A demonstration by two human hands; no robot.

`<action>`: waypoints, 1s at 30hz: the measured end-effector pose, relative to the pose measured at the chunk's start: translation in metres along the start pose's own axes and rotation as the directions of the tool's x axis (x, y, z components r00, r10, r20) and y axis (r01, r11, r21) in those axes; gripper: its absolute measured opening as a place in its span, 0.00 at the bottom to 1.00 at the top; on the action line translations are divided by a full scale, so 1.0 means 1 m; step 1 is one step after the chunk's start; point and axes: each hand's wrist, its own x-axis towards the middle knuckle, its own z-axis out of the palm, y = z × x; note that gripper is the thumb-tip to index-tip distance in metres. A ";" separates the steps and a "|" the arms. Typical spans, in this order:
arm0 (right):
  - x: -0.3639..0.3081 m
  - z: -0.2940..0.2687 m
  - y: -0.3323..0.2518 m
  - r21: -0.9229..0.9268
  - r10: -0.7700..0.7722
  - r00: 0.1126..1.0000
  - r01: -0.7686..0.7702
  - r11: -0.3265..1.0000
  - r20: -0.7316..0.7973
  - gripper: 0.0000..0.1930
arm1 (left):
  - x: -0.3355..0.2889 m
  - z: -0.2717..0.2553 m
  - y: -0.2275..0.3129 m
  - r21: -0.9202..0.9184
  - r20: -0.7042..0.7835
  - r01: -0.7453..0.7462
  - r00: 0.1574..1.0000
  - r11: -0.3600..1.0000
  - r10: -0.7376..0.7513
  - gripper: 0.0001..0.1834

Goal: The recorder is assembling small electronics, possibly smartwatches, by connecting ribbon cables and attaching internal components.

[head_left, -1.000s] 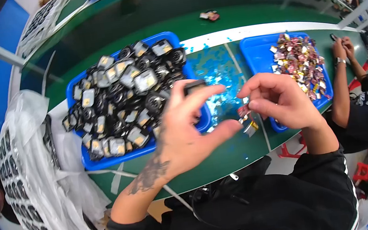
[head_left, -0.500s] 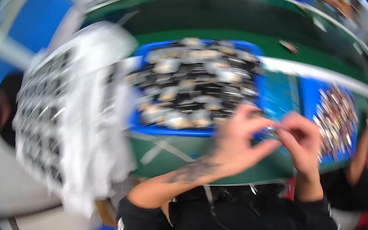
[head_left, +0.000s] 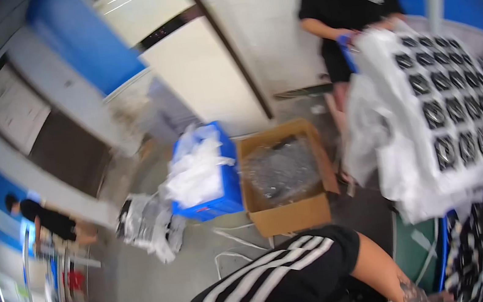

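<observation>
My left forearm, tattooed near the wrist, stretches toward the lower right out of a black sleeve with white stripes. Only part of my left hand (head_left: 439,300) shows at the bottom edge, and its fingers are too cut off to read. It is beside a blue tray (head_left: 444,261) full of small black and pale parts (head_left: 474,245). Beyond that tray, white plastic sheeting (head_left: 402,174) carries rows of black pieces (head_left: 466,147) and hangs over the table's side. My right hand lies outside the view.
An open cardboard box (head_left: 291,217) with clear plastic inside stands on the floor beside a blue crate (head_left: 232,183) heaped with white plastic. Bags (head_left: 153,225) and a white cord (head_left: 237,255) lie nearby. One person (head_left: 344,3) stands behind the sheeting, another (head_left: 47,218) far left.
The view has swung far to the left, bringing floor, boxes and doorway in. My hands, earlier together at the fingertips over the table, have left the picture except part of the left.
</observation>
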 end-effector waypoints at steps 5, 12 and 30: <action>0.008 0.030 -0.039 0.007 -0.010 1.000 0.010 1.000 0.003 0.05 | 0.010 -0.049 0.033 0.138 0.129 0.084 0.986 0.987 -0.102 0.07; 0.019 0.026 -0.058 -0.385 -0.245 0.960 0.178 0.905 -0.132 0.10 | 0.043 -0.025 0.014 -0.109 0.216 0.340 0.925 0.934 -0.312 0.06; -0.011 -0.008 -0.030 0.290 0.072 0.994 -0.044 0.956 -0.087 0.10 | 0.051 0.012 0.012 -0.601 0.663 0.738 0.674 0.307 -0.325 0.10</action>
